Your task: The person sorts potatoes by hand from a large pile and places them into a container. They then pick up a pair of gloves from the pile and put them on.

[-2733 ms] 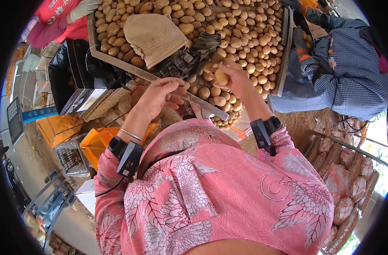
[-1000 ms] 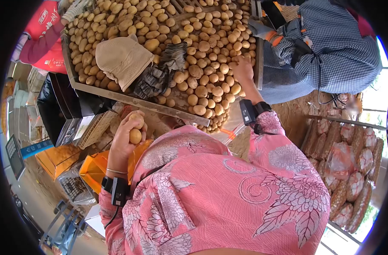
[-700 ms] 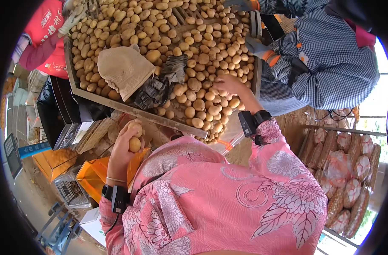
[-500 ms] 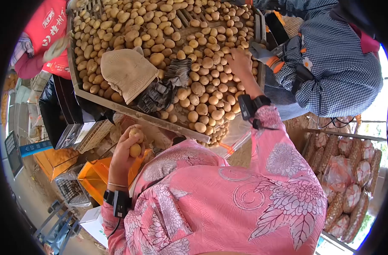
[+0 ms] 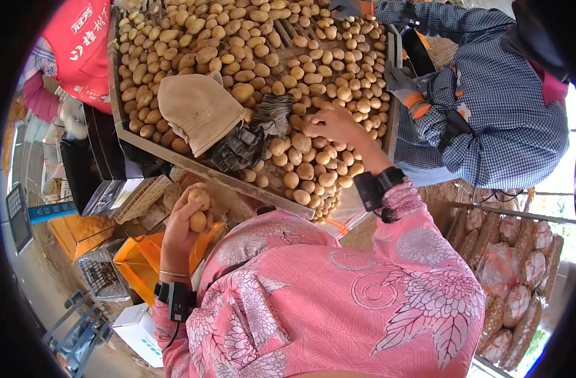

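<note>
Two potatoes (image 5: 198,220) rest in my left hand (image 5: 179,228), its fingers curled round them in front of the sorting table's near edge. My right hand (image 5: 339,128) reaches over the potato pile (image 5: 237,28). Its fingers are bent and pressed in among the potatoes; whatever they grip is hidden beneath them. Just left of this hand lie a dark crumpled glove (image 5: 237,148) and a beige cloth cap-like piece (image 5: 199,110), both on top of the potatoes.
A wooden rim (image 5: 206,171) borders the table. On the right stands a co-worker in a checked garment (image 5: 496,113), a gloved hand (image 5: 402,85) at the rim. Another person in a red apron (image 5: 80,53) is at left. An orange bag (image 5: 139,258) and filled net sacks (image 5: 515,271) stand nearby.
My right hand has moved left across the pile, toward the dark glove. My left hand still holds its potatoes. The gloved hand at right has drawn slightly back.
</note>
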Demonstrator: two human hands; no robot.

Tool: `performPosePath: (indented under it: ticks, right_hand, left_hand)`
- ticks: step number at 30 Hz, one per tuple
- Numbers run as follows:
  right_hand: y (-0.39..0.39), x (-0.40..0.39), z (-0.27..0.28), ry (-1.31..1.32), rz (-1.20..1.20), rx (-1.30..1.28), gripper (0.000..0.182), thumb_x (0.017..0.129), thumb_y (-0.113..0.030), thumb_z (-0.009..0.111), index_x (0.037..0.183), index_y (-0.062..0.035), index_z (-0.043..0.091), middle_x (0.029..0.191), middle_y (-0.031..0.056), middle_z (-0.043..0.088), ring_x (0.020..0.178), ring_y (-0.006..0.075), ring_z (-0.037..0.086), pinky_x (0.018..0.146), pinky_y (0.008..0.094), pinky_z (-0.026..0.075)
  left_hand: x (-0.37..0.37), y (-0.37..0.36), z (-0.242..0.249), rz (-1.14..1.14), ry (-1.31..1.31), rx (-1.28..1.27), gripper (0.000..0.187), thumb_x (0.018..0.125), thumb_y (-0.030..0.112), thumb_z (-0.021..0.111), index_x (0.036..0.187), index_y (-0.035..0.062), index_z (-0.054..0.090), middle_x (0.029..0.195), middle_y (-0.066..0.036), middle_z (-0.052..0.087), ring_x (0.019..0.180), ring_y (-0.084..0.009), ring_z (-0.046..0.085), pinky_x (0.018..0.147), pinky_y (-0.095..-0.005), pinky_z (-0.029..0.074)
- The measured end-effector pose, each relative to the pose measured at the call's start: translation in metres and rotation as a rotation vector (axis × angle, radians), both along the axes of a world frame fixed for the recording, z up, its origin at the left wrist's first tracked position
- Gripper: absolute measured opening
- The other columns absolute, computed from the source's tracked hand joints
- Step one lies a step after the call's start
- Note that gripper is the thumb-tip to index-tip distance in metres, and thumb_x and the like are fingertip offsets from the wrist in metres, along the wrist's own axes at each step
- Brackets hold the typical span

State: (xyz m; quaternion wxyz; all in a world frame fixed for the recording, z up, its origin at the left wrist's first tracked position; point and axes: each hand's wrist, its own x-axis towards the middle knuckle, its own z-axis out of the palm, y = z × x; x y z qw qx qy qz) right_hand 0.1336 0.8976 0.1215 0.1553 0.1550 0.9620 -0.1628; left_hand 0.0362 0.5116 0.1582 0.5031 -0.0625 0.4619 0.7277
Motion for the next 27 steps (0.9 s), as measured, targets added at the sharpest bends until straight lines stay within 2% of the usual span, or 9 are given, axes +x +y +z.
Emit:
performPosePath:
  ticks: [4,6,9,17,19,21,22,24,27]
  right_hand:
    - [0.062,-0.022,-0.003,0.052,0.398,-0.158,0.038,0.077,-0.04,0.056,0.095,-0.0068,0.062,0.098,0.0102,0.061,0.087,0.0272,0.055,0.079,0.0359,0.043]
    - [0.065,-0.031,0.01,0.136,-0.36,-0.212,0.036,0.078,-0.037,0.057,0.096,-0.0055,0.062,0.096,0.0132,0.061,0.082,0.028,0.058,0.074,0.0338,0.047]
    - [0.052,-0.04,-0.007,0.144,-0.293,0.061,0.038,0.078,-0.035,0.057,0.097,-0.0026,0.06,0.087,0.0168,0.061,0.077,0.0313,0.059,0.072,0.0372,0.047]
    - [-0.046,0.014,-0.009,0.21,-0.064,0.046,0.045,0.076,-0.032,0.061,0.116,-0.0139,0.052,0.12,0.0088,0.045,0.118,0.0328,0.032,0.09,0.0449,0.038]
    - [-0.033,0.031,-0.012,0.392,0.043,0.138,0.041,0.076,-0.03,0.06,0.112,-0.0113,0.056,0.114,0.0085,0.052,0.109,0.0302,0.044,0.089,0.0404,0.04]
    - [-0.011,0.033,0.009,0.329,-0.255,-0.663,0.035,0.076,-0.028,0.06,0.106,-0.0087,0.059,0.1,0.0106,0.061,0.093,0.0275,0.056,0.085,0.0358,0.043]
    - [0.012,0.037,0.0,0.465,-0.312,-0.631,0.033,0.075,-0.03,0.06,0.1,-0.0076,0.062,0.085,0.0124,0.064,0.08,0.0277,0.061,0.08,0.0337,0.045]
    - [0.045,0.037,0.002,0.393,-0.695,-0.236,0.037,0.077,-0.033,0.058,0.104,-0.0084,0.06,0.096,0.0144,0.062,0.091,0.0284,0.058,0.084,0.0366,0.043]
    - [0.108,0.034,-0.035,0.309,-0.656,0.06,0.062,0.075,-0.04,0.059,0.123,-0.0051,0.043,0.119,0.0208,0.048,0.111,0.0328,0.046,0.094,0.0416,0.034]
  left_hand:
    - [0.002,-0.004,0.007,0.033,0.017,-0.001,0.028,0.083,0.012,0.049,0.11,0.0033,0.046,0.08,-0.013,0.054,0.05,-0.0165,0.05,0.041,-0.0245,0.038]
    - [0.002,-0.012,0.003,0.037,0.019,0.008,0.028,0.083,0.012,0.049,0.11,0.0033,0.046,0.079,-0.013,0.054,0.05,-0.0162,0.05,0.041,-0.0241,0.038]
    - [0.005,-0.019,0.004,0.052,0.011,-0.009,0.029,0.083,0.014,0.049,0.11,0.0037,0.046,0.079,-0.013,0.053,0.049,-0.0155,0.049,0.041,-0.0236,0.037]
    - [0.011,-0.01,0.008,0.059,-0.005,-0.055,0.029,0.084,0.015,0.048,0.111,0.0048,0.045,0.078,-0.013,0.052,0.05,-0.0149,0.049,0.041,-0.0233,0.037]
    - [0.01,-0.009,0.004,0.029,0.011,-0.056,0.028,0.083,0.015,0.049,0.109,0.0048,0.046,0.078,-0.013,0.053,0.05,-0.0149,0.049,0.04,-0.023,0.037]
    - [0.01,-0.007,0.004,0.031,0.016,-0.051,0.028,0.083,0.015,0.049,0.109,0.0047,0.046,0.078,-0.013,0.053,0.05,-0.0149,0.049,0.04,-0.0229,0.037]
    - [0.011,-0.007,0.004,0.04,0.018,-0.049,0.028,0.083,0.016,0.049,0.109,0.0046,0.047,0.078,-0.013,0.053,0.05,-0.0149,0.049,0.04,-0.0227,0.037]
    - [0.011,-0.007,0.011,0.034,0.027,-0.037,0.028,0.083,0.016,0.049,0.109,0.0044,0.047,0.078,-0.013,0.053,0.05,-0.0148,0.049,0.04,-0.0227,0.037]
    - [0.011,-0.011,0.012,0.039,0.029,-0.024,0.028,0.083,0.016,0.049,0.109,0.0038,0.047,0.079,-0.013,0.053,0.051,-0.0147,0.049,0.04,-0.0225,0.037]
